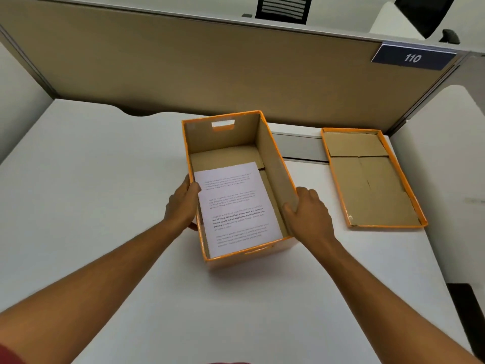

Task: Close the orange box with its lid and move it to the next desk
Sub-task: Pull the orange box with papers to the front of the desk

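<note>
An open orange box [274, 164] with brown cardboard inside stands in the middle of the white desk. A printed sheet of paper [236, 206] lies on its floor. My left hand [182, 203] grips the box's left wall, with the fingers over the rim. Against the outside of the right wall rests my right hand [309, 214]. The orange lid [367, 179] lies upside down on the desk to the right of the box, apart from it.
A tan partition wall [210, 69] runs behind the white desk [105, 206], with a blue sign reading 110 [413, 57] at its right end. Another white desk surface [451, 153] lies past the partition on the right.
</note>
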`<state>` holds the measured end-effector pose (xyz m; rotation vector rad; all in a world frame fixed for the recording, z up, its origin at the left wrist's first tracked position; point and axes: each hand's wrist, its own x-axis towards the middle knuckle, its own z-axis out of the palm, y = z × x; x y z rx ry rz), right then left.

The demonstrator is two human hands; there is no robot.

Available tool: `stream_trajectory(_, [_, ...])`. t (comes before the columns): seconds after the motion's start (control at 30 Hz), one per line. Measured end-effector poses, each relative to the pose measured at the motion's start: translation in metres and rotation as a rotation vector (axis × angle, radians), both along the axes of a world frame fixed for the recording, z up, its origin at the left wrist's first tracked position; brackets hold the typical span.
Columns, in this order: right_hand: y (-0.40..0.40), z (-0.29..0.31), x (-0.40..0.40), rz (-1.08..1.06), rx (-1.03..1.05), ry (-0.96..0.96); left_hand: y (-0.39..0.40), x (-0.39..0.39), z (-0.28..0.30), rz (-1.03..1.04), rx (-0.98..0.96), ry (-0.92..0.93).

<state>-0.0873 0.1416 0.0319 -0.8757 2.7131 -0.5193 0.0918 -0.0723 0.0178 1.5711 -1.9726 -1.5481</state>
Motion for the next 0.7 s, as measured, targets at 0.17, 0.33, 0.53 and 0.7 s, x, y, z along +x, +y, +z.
stream_trajectory(0.17, [0.011,0.003,0.072,0.002,0.004,-0.124,-0.017,0.055,0.004,-0.079,-0.010,-0.025])
stream_trajectory(0.33, [0.008,0.009,0.108,-0.067,0.020,-0.166,-0.028,0.087,0.007,-0.191,0.069,-0.032])
stream_trajectory(0.53, [-0.036,0.010,0.059,-0.186,-0.167,-0.416,-0.043,0.078,0.013,-0.115,0.134,0.051])
stream_trajectory(0.7, [-0.058,-0.011,0.056,-0.273,-0.294,-0.789,-0.031,0.068,0.026,-0.053,0.259,0.142])
